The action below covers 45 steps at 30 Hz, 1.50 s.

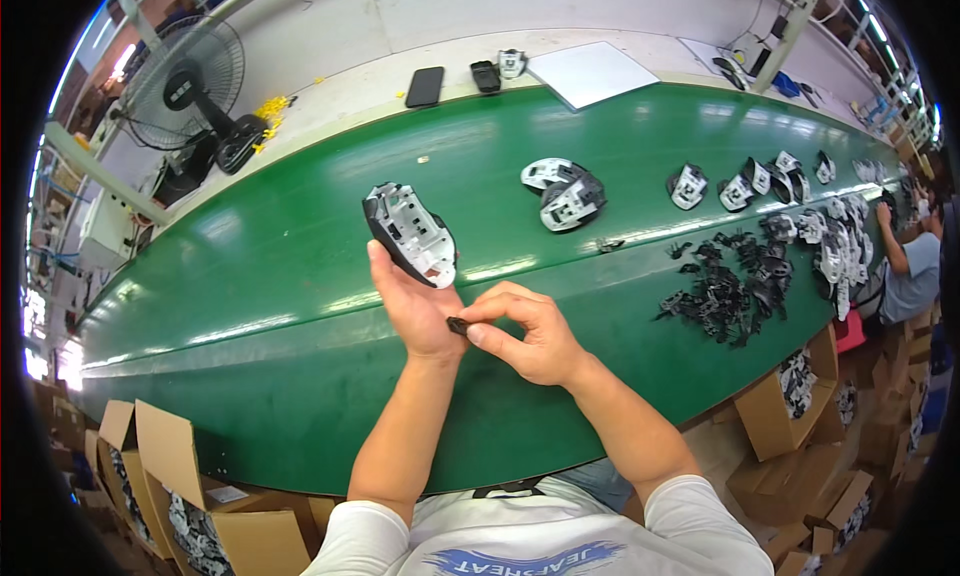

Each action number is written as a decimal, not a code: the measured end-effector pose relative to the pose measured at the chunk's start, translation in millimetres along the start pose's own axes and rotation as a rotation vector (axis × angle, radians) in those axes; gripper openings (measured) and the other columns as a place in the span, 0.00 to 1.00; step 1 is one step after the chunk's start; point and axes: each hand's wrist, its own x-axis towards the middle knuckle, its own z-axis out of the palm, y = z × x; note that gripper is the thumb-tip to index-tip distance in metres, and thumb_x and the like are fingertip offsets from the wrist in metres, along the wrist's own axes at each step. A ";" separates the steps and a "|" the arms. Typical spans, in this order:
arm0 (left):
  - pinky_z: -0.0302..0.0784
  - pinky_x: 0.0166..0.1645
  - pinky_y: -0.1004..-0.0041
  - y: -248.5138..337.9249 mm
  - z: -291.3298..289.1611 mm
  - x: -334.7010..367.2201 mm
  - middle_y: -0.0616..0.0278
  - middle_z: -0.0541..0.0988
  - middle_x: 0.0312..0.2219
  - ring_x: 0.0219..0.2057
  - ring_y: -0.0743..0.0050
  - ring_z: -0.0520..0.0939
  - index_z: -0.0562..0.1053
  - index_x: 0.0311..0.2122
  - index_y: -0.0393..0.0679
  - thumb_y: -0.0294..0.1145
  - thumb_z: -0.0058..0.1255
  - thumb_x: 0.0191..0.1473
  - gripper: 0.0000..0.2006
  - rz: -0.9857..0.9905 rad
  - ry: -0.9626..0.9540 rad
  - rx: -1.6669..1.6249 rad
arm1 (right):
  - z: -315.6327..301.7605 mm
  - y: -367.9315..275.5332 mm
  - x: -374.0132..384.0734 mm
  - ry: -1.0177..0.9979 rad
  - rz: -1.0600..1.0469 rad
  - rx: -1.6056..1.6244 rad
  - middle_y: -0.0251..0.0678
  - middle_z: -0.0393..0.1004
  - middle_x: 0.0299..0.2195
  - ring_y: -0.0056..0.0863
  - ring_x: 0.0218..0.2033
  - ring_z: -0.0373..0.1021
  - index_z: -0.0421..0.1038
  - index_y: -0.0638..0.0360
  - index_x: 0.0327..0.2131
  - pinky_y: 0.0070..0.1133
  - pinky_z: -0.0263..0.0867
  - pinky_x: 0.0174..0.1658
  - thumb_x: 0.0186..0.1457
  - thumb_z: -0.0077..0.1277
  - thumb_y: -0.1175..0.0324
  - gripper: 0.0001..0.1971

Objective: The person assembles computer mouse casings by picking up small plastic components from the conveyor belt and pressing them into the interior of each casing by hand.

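Head view: left hand (424, 321) grips a hollow black-and-white plastic shell (424, 244) face-up, likely for access; right hand (535, 338) pinches a stubby black plastic part (457, 326).

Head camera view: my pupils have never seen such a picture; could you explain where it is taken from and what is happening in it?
This single picture comes from a wide fisheye camera worn on a person's head, looking down, so straight edges bend. There is no robot, just two bare hands. The left hand holds an open black-and-white shell; the right hand pinches a small black part. On the green table lie two similar shells ahead and a pile of black pieces to the right.
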 end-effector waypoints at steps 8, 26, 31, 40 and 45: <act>0.78 0.51 0.66 -12.0 11.7 2.8 0.68 0.82 0.49 0.47 0.73 0.81 0.73 0.59 0.50 0.55 0.42 0.74 0.22 0.100 0.129 0.044 | -9.3 -2.1 1.0 -0.075 -0.117 0.052 0.39 0.85 0.42 0.31 0.41 0.81 0.80 0.58 0.34 0.28 0.76 0.46 0.53 0.72 0.75 0.09; 0.80 0.47 0.64 -1.8 29.9 -15.0 0.61 0.83 0.45 0.43 0.69 0.82 0.74 0.55 0.46 0.60 0.41 0.73 0.26 -0.082 0.071 0.026 | -14.9 -1.7 2.0 0.046 -0.216 -0.255 0.43 0.84 0.41 0.36 0.39 0.82 0.83 0.63 0.49 0.28 0.79 0.43 0.56 0.65 0.76 0.16; 0.79 0.47 0.64 0.4 24.1 -15.5 0.62 0.83 0.45 0.42 0.68 0.82 0.74 0.56 0.47 0.61 0.41 0.72 0.27 -0.152 0.029 -0.009 | -28.5 -5.6 2.8 -0.015 -0.065 -0.220 0.42 0.84 0.40 0.31 0.40 0.79 0.83 0.65 0.48 0.26 0.77 0.42 0.55 0.68 0.70 0.17; 0.79 0.51 0.58 1.6 20.7 -12.2 0.63 0.83 0.48 0.47 0.65 0.82 0.74 0.57 0.49 0.61 0.41 0.72 0.26 -0.162 0.020 -0.081 | -26.2 -0.1 1.5 -0.016 0.049 -0.129 0.41 0.85 0.39 0.32 0.36 0.82 0.80 0.64 0.53 0.28 0.77 0.44 0.59 0.65 0.72 0.18; 0.77 0.51 0.56 4.8 19.6 -11.6 0.60 0.83 0.51 0.47 0.63 0.81 0.75 0.58 0.51 0.61 0.41 0.72 0.26 -0.219 -0.001 -0.152 | -30.4 -0.9 1.5 -0.064 -0.013 -0.156 0.43 0.86 0.42 0.34 0.38 0.82 0.79 0.63 0.55 0.28 0.77 0.46 0.61 0.63 0.73 0.19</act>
